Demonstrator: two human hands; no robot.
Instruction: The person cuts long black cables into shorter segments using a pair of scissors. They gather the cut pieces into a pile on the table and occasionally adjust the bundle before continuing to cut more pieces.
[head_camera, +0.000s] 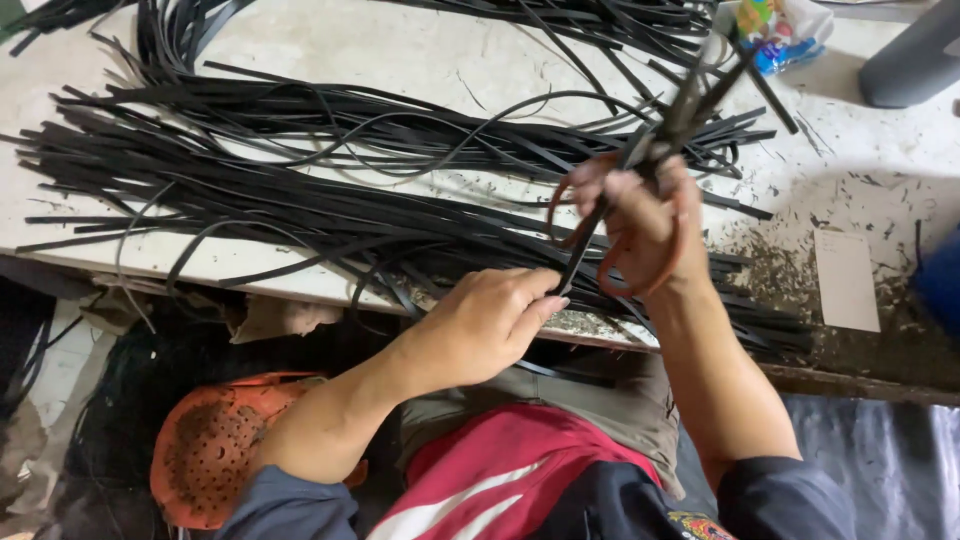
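Right hand: the right hand (640, 215) is raised over the table edge, fingers curled through the orange loops of a pair of scissors (640, 180) and closed tight around them.
Scissors: the handles are orange and the dark blades point up and away toward the far right corner; the blades are blurred (whether they stand apart or together cannot be told).
Left hand: the left hand (490, 320) sits lower, just in front of the table edge, thumb and fingers pressed together in a pinch on a thin black strip (578, 262).
Strip: it runs up from the pinch toward the scissors and crosses between the orange loops; its upper end is lost against the blades.
Pile: a large heap of long black strips (250, 190) lies across the table, mostly side by side from left to right, with some looping loose over the top.
Table: the white table (400, 50) is scuffed, with dark scraps scattered near its right front edge (thickest just beyond the right wrist).
Card: a small white card (846, 278) lies flat on the table to the right of the hands.
Below the table: an orange perforated basket (215, 440) rests low at the left, beside the left forearm.
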